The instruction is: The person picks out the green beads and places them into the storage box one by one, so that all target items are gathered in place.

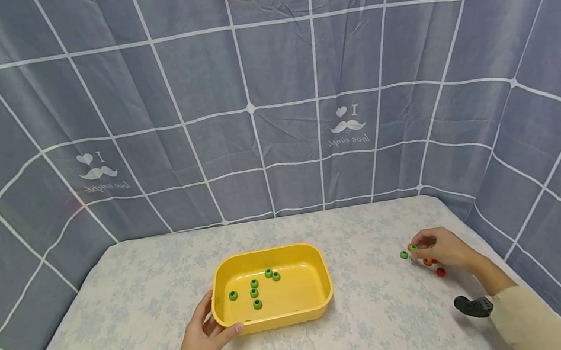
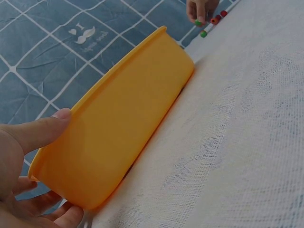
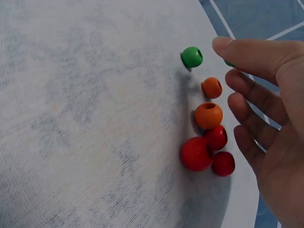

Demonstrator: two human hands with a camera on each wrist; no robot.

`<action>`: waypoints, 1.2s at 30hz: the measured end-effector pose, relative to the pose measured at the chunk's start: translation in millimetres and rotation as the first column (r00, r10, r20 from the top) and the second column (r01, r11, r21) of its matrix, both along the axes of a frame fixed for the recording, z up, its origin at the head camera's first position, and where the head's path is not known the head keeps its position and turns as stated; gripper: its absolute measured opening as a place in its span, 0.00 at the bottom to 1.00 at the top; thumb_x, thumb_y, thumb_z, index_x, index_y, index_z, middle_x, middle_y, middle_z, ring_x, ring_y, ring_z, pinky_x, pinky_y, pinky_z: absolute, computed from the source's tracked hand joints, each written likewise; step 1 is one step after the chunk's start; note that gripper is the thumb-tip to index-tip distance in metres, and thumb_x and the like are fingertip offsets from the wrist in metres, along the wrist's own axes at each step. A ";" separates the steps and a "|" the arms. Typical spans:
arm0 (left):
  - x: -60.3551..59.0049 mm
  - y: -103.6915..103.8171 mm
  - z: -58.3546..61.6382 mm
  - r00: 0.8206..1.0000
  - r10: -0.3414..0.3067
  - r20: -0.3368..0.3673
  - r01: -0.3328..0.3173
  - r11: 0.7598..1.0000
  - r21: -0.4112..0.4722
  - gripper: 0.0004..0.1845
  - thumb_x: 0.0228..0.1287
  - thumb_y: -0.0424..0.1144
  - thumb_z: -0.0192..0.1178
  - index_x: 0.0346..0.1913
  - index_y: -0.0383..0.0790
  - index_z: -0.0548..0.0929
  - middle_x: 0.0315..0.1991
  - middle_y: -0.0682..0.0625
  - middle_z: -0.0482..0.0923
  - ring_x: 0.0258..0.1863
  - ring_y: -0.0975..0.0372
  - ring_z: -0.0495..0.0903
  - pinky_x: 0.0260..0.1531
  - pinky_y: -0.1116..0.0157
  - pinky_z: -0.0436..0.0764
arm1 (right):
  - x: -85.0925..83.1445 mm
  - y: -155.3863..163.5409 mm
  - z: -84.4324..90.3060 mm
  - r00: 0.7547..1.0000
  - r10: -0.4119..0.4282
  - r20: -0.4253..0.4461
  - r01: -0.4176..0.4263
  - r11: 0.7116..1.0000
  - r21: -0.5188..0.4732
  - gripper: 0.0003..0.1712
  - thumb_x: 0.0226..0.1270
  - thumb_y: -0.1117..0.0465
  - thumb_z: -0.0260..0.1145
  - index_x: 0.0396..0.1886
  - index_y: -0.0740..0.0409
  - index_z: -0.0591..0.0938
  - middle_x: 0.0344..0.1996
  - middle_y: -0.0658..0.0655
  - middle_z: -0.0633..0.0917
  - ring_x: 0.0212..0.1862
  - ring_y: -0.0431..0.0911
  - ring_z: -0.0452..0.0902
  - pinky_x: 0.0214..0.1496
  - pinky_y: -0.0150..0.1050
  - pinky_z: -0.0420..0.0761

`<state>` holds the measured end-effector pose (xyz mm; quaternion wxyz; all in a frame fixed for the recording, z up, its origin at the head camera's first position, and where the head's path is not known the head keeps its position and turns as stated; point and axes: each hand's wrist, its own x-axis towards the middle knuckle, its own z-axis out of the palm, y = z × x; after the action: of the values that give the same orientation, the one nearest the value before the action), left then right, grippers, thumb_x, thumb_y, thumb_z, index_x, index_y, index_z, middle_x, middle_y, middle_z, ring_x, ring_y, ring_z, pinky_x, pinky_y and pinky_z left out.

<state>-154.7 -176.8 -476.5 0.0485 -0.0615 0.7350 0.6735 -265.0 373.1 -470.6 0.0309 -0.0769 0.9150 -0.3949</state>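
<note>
My left hand [image 1: 199, 345] grips the near left corner of a yellow plastic tray [image 1: 300, 317], its thumb over the rim and its fingers against the outer wall. Several green beads [image 1: 257, 304] lie scattered inside the tray. Over at the right of the table, my right hand [image 1: 444, 247] pinches a green bead [image 1: 413, 248] between thumb and fingers. In the right wrist view the thumb hides most of that bead. Beside the hand lie another green bead [image 3: 192, 57], orange beads [image 3: 208, 116] and red beads [image 3: 196, 154].
A patterned pale cloth [image 1: 376, 317] covers the table. Blue curtains [image 1: 286, 138] with white lines stand behind it and along both sides. A black strap-like piece [image 1: 474, 307] sits by the right wrist, next to the cream sleeve [image 1: 532, 319].
</note>
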 end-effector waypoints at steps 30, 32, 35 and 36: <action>-0.6 0.9 -0.2 1.000 0.008 0.000 -0.008 1.000 0.012 0.59 0.59 0.43 0.79 0.84 0.42 0.49 0.81 0.40 0.50 0.76 0.44 0.61 0.61 0.62 0.80 | -34.4 -59.1 33.0 0.962 0.248 -0.116 -0.235 0.966 0.108 0.07 0.67 0.63 0.75 0.42 0.56 0.87 0.39 0.49 0.85 0.44 0.49 0.80 0.45 0.47 0.83; -0.5 0.4 -0.8 1.000 0.007 -0.001 -0.007 1.000 0.010 0.59 0.59 0.43 0.79 0.84 0.42 0.49 0.81 0.39 0.50 0.76 0.44 0.61 0.61 0.62 0.80 | -36.8 -67.4 34.6 0.958 0.259 -0.120 -0.247 0.963 0.105 0.07 0.67 0.63 0.75 0.42 0.56 0.87 0.40 0.49 0.85 0.45 0.49 0.80 0.48 0.48 0.83; -0.5 -0.4 -1.8 1.000 0.005 -0.007 -0.005 1.000 0.004 0.59 0.59 0.43 0.79 0.84 0.41 0.48 0.81 0.38 0.49 0.76 0.43 0.61 0.61 0.61 0.80 | -38.7 -80.5 37.3 0.953 0.280 -0.113 -0.271 0.959 0.089 0.07 0.67 0.64 0.75 0.43 0.56 0.87 0.40 0.50 0.85 0.46 0.49 0.80 0.50 0.50 0.84; -0.7 -0.6 -2.1 1.000 0.005 -0.009 -0.005 1.000 0.002 0.59 0.59 0.43 0.79 0.84 0.41 0.48 0.81 0.38 0.49 0.76 0.43 0.61 0.61 0.61 0.80 | -39.5 -85.0 38.0 0.951 0.288 -0.112 -0.279 0.957 0.084 0.07 0.67 0.64 0.75 0.43 0.57 0.87 0.41 0.50 0.85 0.46 0.49 0.80 0.50 0.51 0.84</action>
<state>-155.4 -177.4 -478.6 0.0435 -0.0601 0.7346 0.6745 -304.5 288.1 -432.6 0.0336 -0.2305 0.9073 -0.3500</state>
